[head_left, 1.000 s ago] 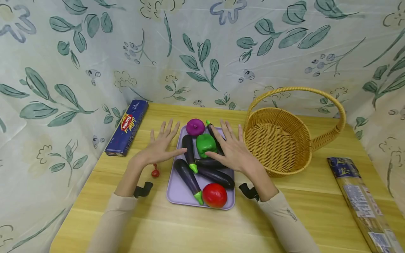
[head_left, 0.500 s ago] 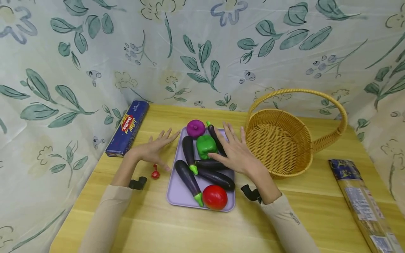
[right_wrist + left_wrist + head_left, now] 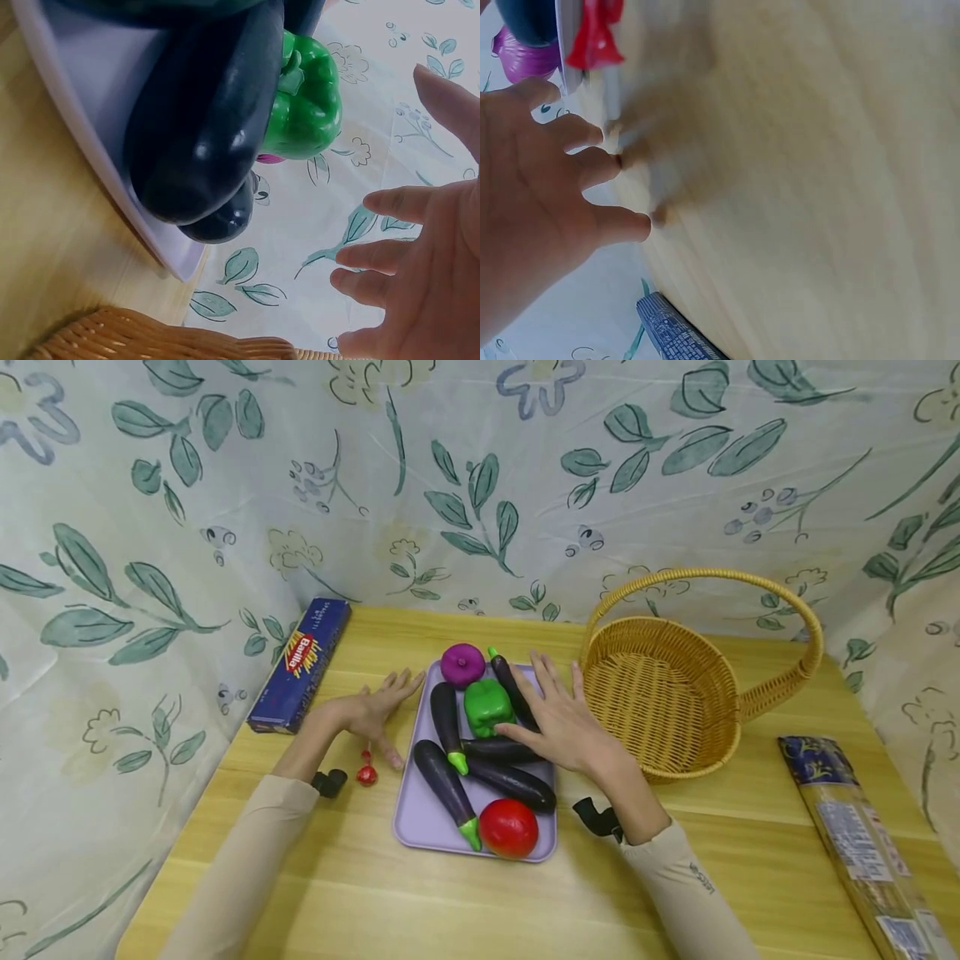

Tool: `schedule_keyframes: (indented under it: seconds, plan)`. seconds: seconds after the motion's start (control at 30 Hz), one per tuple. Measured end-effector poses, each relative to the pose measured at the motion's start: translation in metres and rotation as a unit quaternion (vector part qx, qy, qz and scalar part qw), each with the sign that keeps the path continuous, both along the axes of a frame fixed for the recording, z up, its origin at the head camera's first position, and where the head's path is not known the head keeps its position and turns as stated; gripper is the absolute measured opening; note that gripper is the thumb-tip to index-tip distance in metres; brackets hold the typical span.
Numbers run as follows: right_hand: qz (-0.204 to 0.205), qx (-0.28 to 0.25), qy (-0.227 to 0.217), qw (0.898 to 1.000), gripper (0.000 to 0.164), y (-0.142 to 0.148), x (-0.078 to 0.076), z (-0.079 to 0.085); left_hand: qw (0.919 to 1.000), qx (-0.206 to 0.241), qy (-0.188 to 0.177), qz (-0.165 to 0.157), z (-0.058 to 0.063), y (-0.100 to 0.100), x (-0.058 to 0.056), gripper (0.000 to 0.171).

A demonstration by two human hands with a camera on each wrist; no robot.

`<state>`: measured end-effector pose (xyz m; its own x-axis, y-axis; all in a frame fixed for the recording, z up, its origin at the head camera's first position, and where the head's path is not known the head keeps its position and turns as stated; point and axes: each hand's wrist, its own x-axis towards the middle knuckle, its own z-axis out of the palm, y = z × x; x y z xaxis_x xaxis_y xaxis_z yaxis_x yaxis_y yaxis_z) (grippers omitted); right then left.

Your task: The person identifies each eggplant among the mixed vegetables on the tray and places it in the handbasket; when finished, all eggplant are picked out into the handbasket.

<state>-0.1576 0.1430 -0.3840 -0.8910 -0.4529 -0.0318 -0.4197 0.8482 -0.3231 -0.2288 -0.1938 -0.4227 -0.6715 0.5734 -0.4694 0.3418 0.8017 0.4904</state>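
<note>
My left hand is spread, palm down, over the wood left of a lilac tray, holding nothing. Close below its thumb lies a small red-wrapped lollipop, its pale stick visible in the left wrist view. Over the tray's right side hovers my right hand, fingers apart, gripping nothing; its thumb overlaps a green bell pepper in the head view. Several eggplants, a purple onion and a red tomato also lie on the tray. Part of one eggplant is hidden behind my right hand.
A wicker basket with a tall handle stands right of the tray. At the back left lies a blue spaghetti box. A long clear packet of noodles is at the far right. Floral cloth hangs behind the table.
My left hand has drawn left and down, off the tray's edge and closer to the lollipop, its fingers a bit more bent. The right hand has shifted slightly right. The tray's contents stay put.
</note>
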Motion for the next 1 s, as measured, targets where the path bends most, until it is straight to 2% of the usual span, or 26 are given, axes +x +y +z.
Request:
schedule_keyframes:
  seconds: [0.27,0.5,0.73,0.9,1.0]
  plan:
    - [-0.003,-0.019,-0.021,1.0,0.09,0.007,-0.001,0.001,0.9996,-0.026,0.008,-0.008,-0.002,0.006,-0.004,0.154]
    - [0.01,-0.064,-0.055,0.996,0.09,0.014,-0.002,0.005,0.9993,-0.032,0.017,-0.006,-0.004,0.01,-0.004,0.155]
    - [0.031,-0.119,-0.084,0.989,0.085,0.017,-0.005,0.003,0.9993,-0.03,0.02,-0.003,-0.007,0.01,-0.003,0.155]
    - [0.014,-0.136,-0.099,0.986,0.083,0.014,-0.006,0.0,0.9994,-0.027,0.02,-0.005,-0.007,0.009,-0.002,0.153]
    - [-0.002,-0.153,-0.089,0.984,0.079,0.01,-0.007,-0.005,0.9995,-0.028,0.017,-0.004,-0.007,0.01,-0.002,0.153]
